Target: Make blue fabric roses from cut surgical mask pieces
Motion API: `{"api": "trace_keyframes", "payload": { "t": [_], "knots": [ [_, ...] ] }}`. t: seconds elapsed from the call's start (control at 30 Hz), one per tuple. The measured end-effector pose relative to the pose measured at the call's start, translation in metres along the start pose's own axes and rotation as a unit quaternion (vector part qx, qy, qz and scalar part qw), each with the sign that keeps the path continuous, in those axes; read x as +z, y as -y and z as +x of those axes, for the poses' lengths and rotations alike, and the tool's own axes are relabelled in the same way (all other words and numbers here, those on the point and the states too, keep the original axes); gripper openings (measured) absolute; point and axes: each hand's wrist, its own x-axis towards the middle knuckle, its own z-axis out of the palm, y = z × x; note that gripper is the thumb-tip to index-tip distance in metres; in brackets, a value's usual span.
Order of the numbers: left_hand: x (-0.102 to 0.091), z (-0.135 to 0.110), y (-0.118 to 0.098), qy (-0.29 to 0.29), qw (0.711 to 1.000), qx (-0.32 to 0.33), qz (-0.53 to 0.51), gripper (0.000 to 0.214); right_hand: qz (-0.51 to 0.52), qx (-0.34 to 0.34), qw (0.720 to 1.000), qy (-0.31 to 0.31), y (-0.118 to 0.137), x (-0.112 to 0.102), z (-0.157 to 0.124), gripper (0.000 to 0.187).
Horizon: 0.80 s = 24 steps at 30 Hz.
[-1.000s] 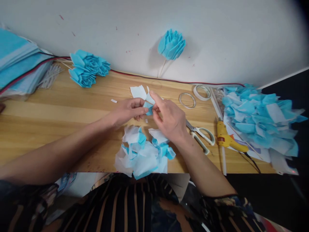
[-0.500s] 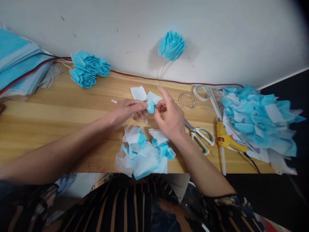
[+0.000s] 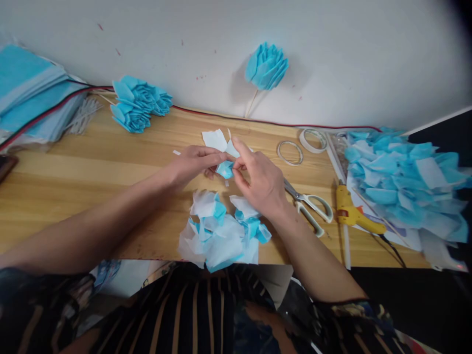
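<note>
Blue fabric piece [image 3: 224, 170] sits pinched in the fingertips of the left hand [image 3: 191, 164] and right hand [image 3: 263, 184] over the wooden table [image 3: 143, 147], apparently to control both sides, while scissors [image 3: 300, 197] lie just right, presumably for easy reach.

— Holding something over the desk [image 3: 73, 177]?
— Pinching a small blue piece [image 3: 225, 170] between left hand [image 3: 196, 162] and right hand [image 3: 260, 181].
— Seeing anything by the front edge?
— Seeing crumpled blue-and-white scraps [image 3: 226, 243] right there, with scissors [image 3: 301, 197] just beside the right wrist.
— Spotting what farther off?
— Spotting a bunch of blue flowers [image 3: 137, 104] at the back edge, leftward, and a yellow glue gun [image 3: 343, 199] toward the right edge.
</note>
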Motion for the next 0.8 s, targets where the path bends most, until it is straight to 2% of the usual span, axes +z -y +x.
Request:
{"api": "trace_keyframes", "payload": {
  "t": [0.17,0.3,0.4,0.53,0.63,0.8],
  "knots": [
    [-0.0013,-0.0002,-0.0055,-0.018,0.997,0.005,0.077,0.029,-0.003,-0.039,0.999,0.011,-0.0019,0.0003,-0.0018,0.067],
    [-0.0007,-0.0007,-0.0098,0.011,0.997,0.002,0.077,0.022,0.003,-0.061,0.998,0.009,-0.0007,0.0015,-0.0013,0.064],
    [-0.0009,-0.0008,-0.01,0.004,0.997,-0.001,0.073,0.02,0.052,-0.022,0.998,0.011,0.0014,0.0016,0.0005,0.061],
    [-0.0007,-0.0015,-0.0092,-0.06,0.996,0.006,0.059,0.015,0.125,0.037,0.991,-0.036,0.002,0.0013,0.0014,0.065],
    [0.0013,-0.0022,-0.0091,-0.086,0.996,0.002,0.038,0.014,0.121,0.045,0.991,-0.044,0.0018,0.0021,0.0014,0.065],
    [0.0069,-0.0023,-0.0082,-0.083,0.996,-0.011,0.003,0.013,0.081,0.039,0.995,-0.03,0.0031,0.0038,0.0027,0.067]
  ]
}}
